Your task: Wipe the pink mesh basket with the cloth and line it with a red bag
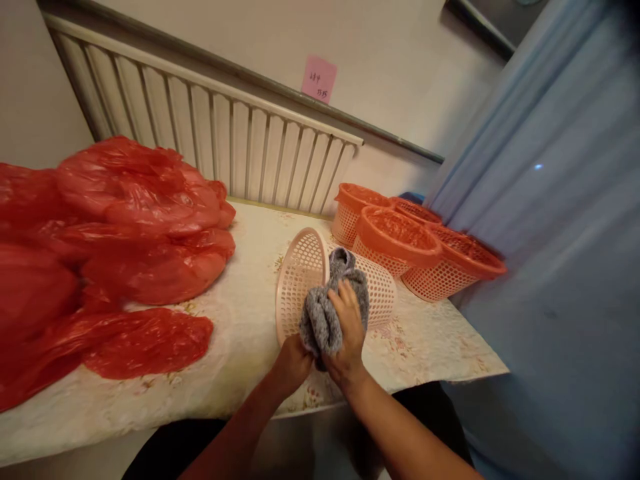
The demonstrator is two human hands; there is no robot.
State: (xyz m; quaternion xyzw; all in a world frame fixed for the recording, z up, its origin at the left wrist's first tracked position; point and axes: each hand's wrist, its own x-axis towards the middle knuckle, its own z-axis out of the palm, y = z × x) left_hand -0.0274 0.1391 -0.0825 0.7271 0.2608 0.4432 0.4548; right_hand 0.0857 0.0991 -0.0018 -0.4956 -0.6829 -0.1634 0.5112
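Note:
A pale pink perforated plastic wastebasket (383,293) lies on its side on the table in front of me, its open mouth facing left. My left hand (294,365) is closed at the near edge of the rim; its fingertips are partly hidden. A bunched grey cloth (320,323) rests over the near side of the basket, just behind the rim. My right hand (347,330) grips this cloth and presses it against the basket wall, fingers pointing away from me.
On the left lies a big heap of red plastic bags (150,253). Several wastebaskets lined with red bags (395,233) stand at the back right, beside a light blue curtain (540,253). A radiator (215,127) runs behind the table with its flowered tablecloth (240,293).

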